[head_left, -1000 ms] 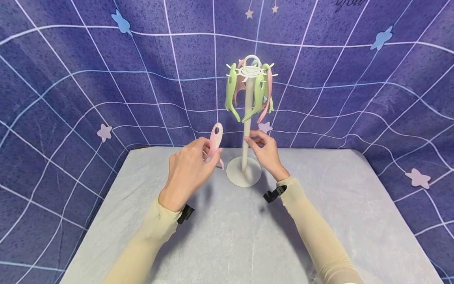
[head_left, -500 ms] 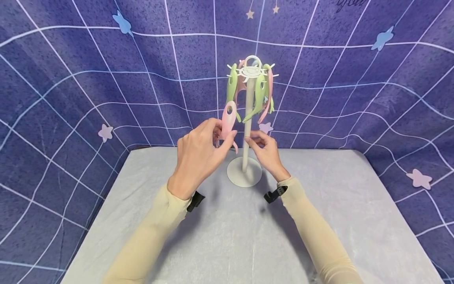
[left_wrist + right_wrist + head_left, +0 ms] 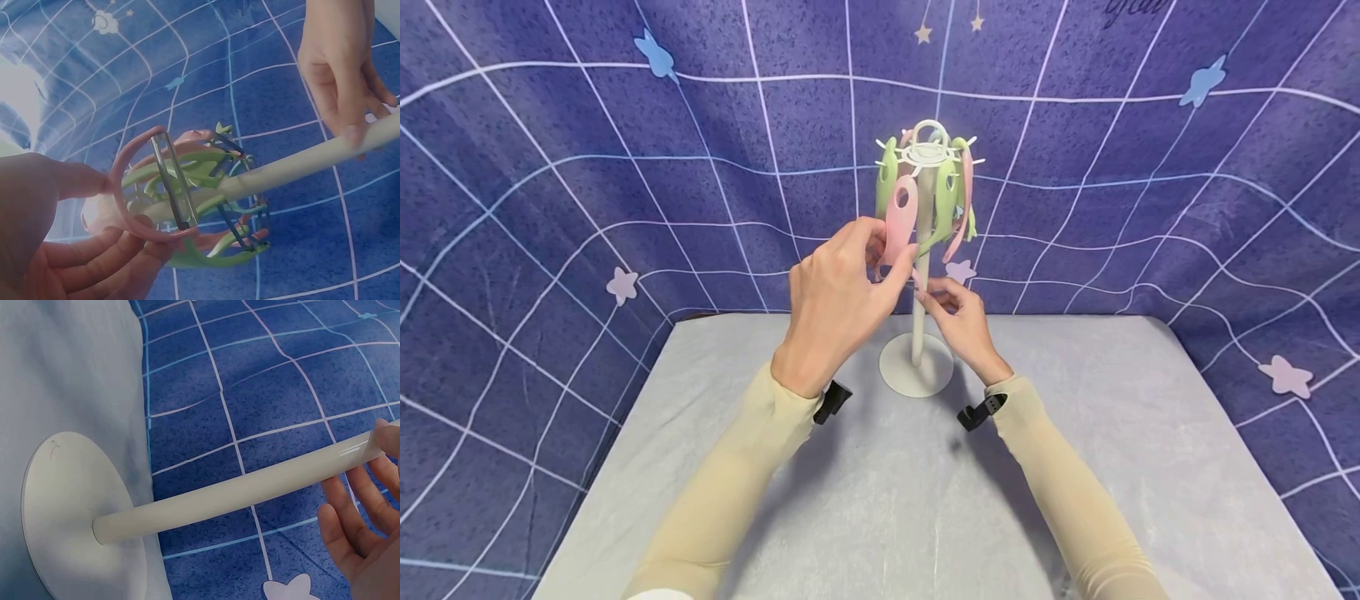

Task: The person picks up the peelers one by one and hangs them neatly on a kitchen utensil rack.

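Observation:
A pink Y-shaped peeler (image 3: 901, 218) is pinched in my left hand (image 3: 838, 296), its holed handle end up, just below the hooks of a white stand. The left wrist view shows the peeler's metal blade (image 3: 174, 181) across its curved pink fork, between thumb and fingers. My right hand (image 3: 961, 315) grips the stand's white pole (image 3: 231, 499) below the hanging peelers. Green peelers (image 3: 946, 196) and a pink peeler (image 3: 966, 200) hang from the hooked ring (image 3: 927, 154) on top. Some peelers at the back are partly hidden.
The stand's round white base (image 3: 898, 379) rests on a grey cloth-covered table (image 3: 880, 508). Close behind and at both sides hangs a blue curtain (image 3: 715, 175) with grid lines and stars.
My left hand has lifted the pink peeler up and to the right, from beside the pole to just under the hooked ring. My right hand stays on the pole.

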A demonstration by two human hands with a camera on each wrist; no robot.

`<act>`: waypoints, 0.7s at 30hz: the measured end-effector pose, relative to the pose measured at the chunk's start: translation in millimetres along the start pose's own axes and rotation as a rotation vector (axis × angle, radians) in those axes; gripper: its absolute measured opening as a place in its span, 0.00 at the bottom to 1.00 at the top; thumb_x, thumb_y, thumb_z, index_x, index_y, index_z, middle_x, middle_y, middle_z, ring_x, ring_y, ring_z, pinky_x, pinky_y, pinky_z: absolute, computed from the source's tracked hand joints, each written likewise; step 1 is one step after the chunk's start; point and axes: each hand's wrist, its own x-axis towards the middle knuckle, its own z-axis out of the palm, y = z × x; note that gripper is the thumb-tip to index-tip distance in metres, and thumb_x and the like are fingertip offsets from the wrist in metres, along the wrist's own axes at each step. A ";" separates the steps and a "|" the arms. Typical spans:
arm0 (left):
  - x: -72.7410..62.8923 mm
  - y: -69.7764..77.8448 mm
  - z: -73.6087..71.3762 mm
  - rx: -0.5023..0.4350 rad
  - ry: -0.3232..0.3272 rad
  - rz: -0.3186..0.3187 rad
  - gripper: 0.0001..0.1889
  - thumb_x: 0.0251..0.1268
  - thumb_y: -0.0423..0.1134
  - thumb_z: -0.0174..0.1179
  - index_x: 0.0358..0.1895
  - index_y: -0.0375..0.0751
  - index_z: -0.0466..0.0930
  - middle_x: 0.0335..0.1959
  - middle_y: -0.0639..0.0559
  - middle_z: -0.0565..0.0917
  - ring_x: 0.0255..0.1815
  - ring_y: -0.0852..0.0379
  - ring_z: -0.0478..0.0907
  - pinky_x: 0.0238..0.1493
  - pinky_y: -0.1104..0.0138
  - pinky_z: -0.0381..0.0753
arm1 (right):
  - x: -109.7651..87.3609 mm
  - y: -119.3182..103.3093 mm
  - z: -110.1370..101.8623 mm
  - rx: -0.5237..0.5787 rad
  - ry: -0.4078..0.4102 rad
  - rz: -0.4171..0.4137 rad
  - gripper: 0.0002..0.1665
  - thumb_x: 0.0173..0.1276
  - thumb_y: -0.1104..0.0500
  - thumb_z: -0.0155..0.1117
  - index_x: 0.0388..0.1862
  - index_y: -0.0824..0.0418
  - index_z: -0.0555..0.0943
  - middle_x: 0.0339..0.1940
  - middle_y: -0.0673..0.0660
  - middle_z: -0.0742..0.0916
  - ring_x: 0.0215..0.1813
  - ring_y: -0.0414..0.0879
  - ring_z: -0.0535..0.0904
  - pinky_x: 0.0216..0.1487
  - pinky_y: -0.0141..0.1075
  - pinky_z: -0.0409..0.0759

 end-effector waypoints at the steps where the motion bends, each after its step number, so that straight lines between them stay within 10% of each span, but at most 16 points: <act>1: 1.5 0.7 0.4 0.002 0.004 0.001 0.13 0.74 0.52 0.66 0.39 0.46 0.83 0.30 0.56 0.82 0.22 0.57 0.75 0.20 0.60 0.73 | 0.1 0.2 0.2 -0.001 0.000 0.001 0.12 0.77 0.60 0.72 0.53 0.65 0.89 0.49 0.63 0.91 0.47 0.64 0.89 0.50 0.33 0.86; 21: 21.6 2.4 14.1 0.040 -0.034 -0.048 0.17 0.76 0.55 0.65 0.41 0.43 0.83 0.28 0.53 0.80 0.21 0.52 0.75 0.20 0.56 0.75 | 0.1 -5.6 1.2 -0.004 -0.021 0.020 0.13 0.78 0.67 0.68 0.56 0.73 0.86 0.52 0.72 0.89 0.49 0.73 0.87 0.55 0.47 0.86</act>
